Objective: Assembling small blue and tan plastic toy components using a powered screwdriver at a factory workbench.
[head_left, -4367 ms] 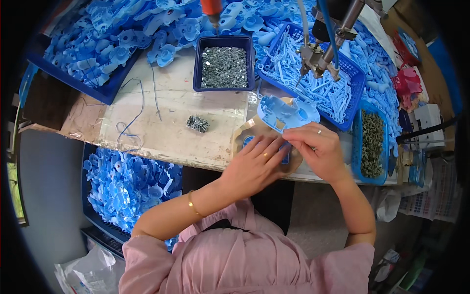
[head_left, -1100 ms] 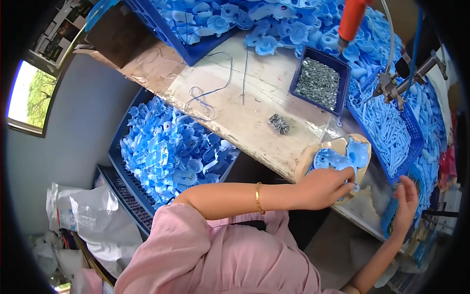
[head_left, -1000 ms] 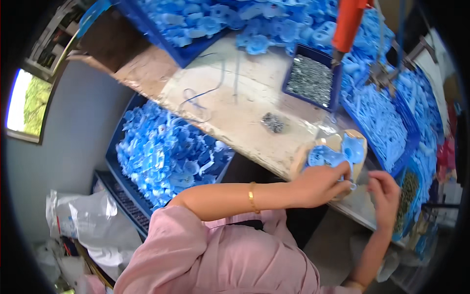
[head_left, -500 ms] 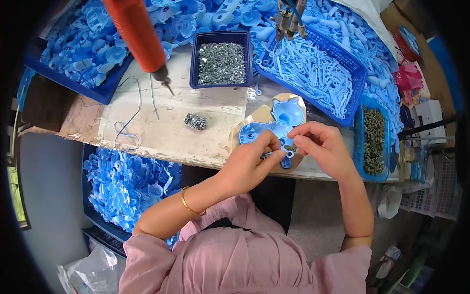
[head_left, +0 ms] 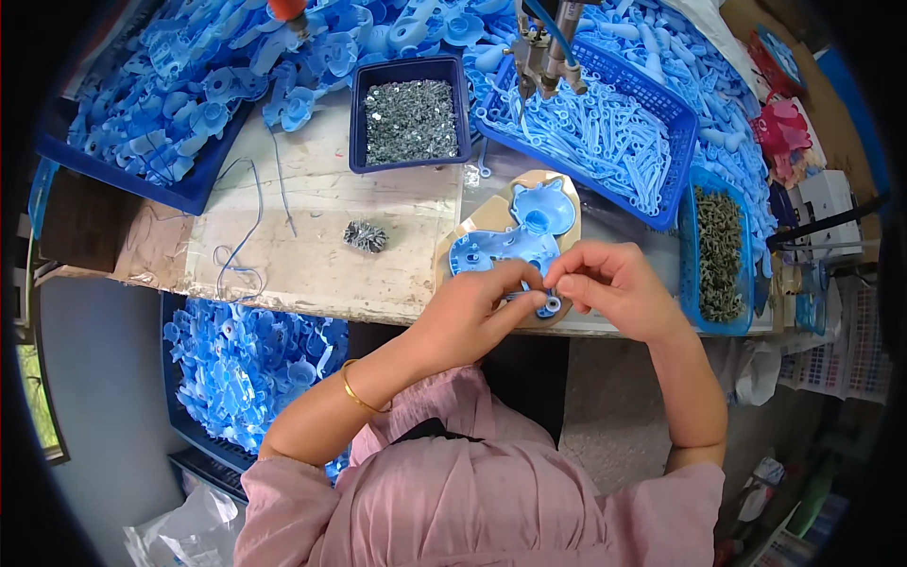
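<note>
A blue molded plastic shell (head_left: 546, 210) with a round cup at one end sits in a tan holder (head_left: 491, 219) at the table's near edge. Over its near end, my left hand (head_left: 477, 307) is closed, thumb and forefinger pinching what looks like a slim blue plastic link; a blue ring end (head_left: 551, 304) shows by the fingertips. My right hand (head_left: 609, 283) meets it from the right, thumb and forefinger pressed together. Whatever lies in that right pinch is hidden. The fingertips of both hands nearly touch above the shell.
A blue tray of small metal screws (head_left: 411, 123) stands behind a screw clump (head_left: 364, 236). Ringed blue links fill a basket (head_left: 685, 142); a light-blue tray (head_left: 694, 283) holds small greenish metal pieces. A metal tool head (head_left: 546, 57) and an orange driver (head_left: 286, 9) hang above. Blue parts heap behind.
The orange driver has swung up, almost out of view. My right fingertips have moved in close to the left ones; the small dark piece seen beside them before is now covered.
</note>
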`<act>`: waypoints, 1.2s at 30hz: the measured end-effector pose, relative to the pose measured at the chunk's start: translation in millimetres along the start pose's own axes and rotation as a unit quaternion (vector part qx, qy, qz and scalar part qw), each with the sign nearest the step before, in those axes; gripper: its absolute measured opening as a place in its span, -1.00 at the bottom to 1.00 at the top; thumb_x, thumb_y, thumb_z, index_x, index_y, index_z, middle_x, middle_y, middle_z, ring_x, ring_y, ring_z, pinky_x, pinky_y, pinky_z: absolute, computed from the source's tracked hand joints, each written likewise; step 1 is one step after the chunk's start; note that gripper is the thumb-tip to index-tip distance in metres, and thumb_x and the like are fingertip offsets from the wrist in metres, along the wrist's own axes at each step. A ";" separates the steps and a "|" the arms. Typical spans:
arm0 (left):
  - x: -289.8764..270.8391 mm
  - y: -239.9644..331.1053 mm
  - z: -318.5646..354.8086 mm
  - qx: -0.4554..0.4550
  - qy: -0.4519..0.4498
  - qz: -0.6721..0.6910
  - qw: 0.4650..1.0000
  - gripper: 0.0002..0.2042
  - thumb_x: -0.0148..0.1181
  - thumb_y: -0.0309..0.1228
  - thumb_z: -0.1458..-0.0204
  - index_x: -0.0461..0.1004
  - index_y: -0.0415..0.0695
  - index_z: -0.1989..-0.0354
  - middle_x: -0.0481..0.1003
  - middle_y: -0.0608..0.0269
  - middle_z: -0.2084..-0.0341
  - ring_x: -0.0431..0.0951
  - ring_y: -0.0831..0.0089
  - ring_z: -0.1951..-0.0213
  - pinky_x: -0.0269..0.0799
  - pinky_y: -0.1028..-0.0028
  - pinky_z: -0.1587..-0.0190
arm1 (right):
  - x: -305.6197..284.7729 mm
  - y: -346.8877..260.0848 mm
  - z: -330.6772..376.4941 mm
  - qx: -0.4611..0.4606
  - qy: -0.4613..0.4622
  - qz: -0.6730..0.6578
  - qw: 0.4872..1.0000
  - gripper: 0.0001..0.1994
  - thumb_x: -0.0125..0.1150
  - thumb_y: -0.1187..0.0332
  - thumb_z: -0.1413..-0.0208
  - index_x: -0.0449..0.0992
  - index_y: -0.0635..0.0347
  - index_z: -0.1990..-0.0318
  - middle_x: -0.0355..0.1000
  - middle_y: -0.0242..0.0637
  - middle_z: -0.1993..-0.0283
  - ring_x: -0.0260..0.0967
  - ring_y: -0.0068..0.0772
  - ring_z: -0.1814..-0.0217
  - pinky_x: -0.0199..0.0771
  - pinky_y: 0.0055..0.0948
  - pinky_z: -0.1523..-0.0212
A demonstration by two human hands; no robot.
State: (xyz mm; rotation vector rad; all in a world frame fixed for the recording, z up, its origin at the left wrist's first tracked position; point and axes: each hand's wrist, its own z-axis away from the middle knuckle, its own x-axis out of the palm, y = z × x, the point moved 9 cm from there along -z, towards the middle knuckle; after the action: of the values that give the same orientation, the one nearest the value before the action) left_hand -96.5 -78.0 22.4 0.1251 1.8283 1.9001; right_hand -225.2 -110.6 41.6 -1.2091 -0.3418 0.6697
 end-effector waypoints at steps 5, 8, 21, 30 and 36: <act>-11.3 2.9 3.6 0.071 0.056 -0.085 0.992 -0.77 0.24 -0.34 -0.15 0.48 -0.17 0.09 0.54 0.15 0.46 0.52 0.17 0.43 0.42 0.34 0.34 | 10.4 -7.1 -7.1 -0.092 0.002 0.028 0.995 -0.84 0.25 0.47 -0.16 0.55 0.25 0.11 0.49 -0.45 0.28 0.37 -0.73 0.31 0.36 -0.64 0.30; -26.5 18.1 8.3 0.155 0.142 -0.211 0.955 -0.70 0.32 -0.34 -0.04 0.49 -0.12 0.06 0.54 0.19 0.37 0.50 0.17 0.27 0.41 0.28 0.19 | 4.0 -12.2 -11.0 -0.116 0.067 0.140 0.981 -0.83 0.30 0.47 -0.13 0.53 0.22 0.13 0.49 -0.46 0.23 0.36 -0.74 0.25 0.32 -0.68 0.28; -49.4 -3.6 1.9 0.138 0.200 -0.322 0.915 -0.67 0.37 -0.40 0.13 0.47 -0.10 0.15 0.44 0.22 0.20 0.39 0.15 0.15 0.36 0.23 0.07 | -18.6 29.0 -40.7 0.004 0.115 0.109 0.987 -0.82 0.32 0.58 -0.04 0.46 0.26 0.22 0.44 -0.45 0.35 0.27 -0.83 0.40 0.26 -0.71 0.40; -42.7 4.3 2.6 0.140 0.213 -0.399 0.881 -0.88 0.34 -0.35 0.11 0.55 -0.02 0.39 0.50 0.37 0.21 0.42 0.30 0.17 0.32 0.32 0.15 | -8.2 13.1 -48.5 0.018 0.045 0.253 0.966 -0.85 0.32 0.55 0.00 0.52 0.32 0.25 0.53 -0.27 0.36 0.45 -0.59 0.36 0.42 -0.50 0.34; -40.6 12.0 2.3 0.142 0.225 -0.450 0.853 -0.92 0.31 -0.34 0.12 0.57 -0.03 0.50 0.52 0.35 0.07 0.40 0.32 0.09 0.28 0.31 0.09 | -2.2 -14.7 -46.1 -0.159 0.096 0.463 0.866 -0.83 0.42 0.49 0.18 0.60 0.16 0.36 0.37 -0.25 0.33 0.36 -0.21 0.18 0.39 -0.29 0.18</act>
State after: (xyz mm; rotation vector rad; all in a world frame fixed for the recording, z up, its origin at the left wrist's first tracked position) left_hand -63.5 -92.1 45.0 -0.9868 1.9197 1.0226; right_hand -196.0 -149.2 40.1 -1.7463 0.3610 1.3375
